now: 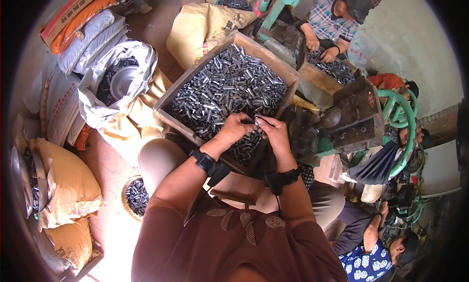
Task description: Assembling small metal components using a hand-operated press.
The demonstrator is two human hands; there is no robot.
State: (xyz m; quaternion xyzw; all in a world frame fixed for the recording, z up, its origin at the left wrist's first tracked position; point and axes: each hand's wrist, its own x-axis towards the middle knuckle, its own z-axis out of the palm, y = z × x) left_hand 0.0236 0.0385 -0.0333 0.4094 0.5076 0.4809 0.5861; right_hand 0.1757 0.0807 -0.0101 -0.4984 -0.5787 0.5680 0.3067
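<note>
My left hand [233, 128] and my right hand [271, 131] meet above the near edge of a wooden box [168, 97] filled with several small dark metal tubes [229, 86]. Both hands pinch one small metal tube [256, 121] between their fingertips. Each wrist wears a black strap. The box rests tilted in front of my knees.
A green-and-dark press machine [359, 118] stands to the right of the box. Another person [332, 23] sorts tubes in a second wooden box [317, 76] at the back. A third person [376, 243] sits lower right. Sacks [63, 184], an open bag [117, 76] and a bowl of tubes [137, 196] lie on the left.
</note>
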